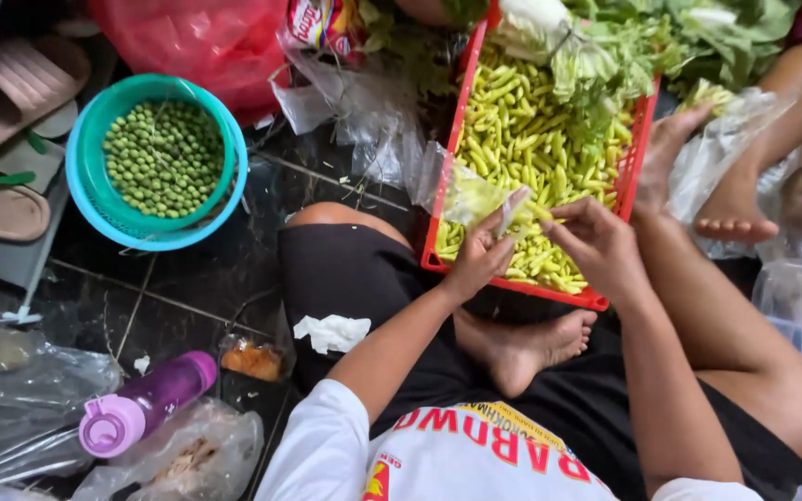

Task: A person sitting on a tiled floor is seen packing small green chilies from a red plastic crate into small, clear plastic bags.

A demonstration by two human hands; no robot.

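A clear plastic bag [475, 197], part-filled with small yellow-green chillies, lay over the near left corner of the red crate [447, 148]. The left hand [481, 257] pinched the bag mouth shut-fingered; the right hand [598, 243] curled around a few chillies [522, 130] just beside it. The crate sat on a dark tiled floor [187, 288], heaped with the same chillies, leafy greens [624, 42] at its far end. Far left stood a teal colander [164, 158] of green peas; near left lay a purple bottle [146, 401].
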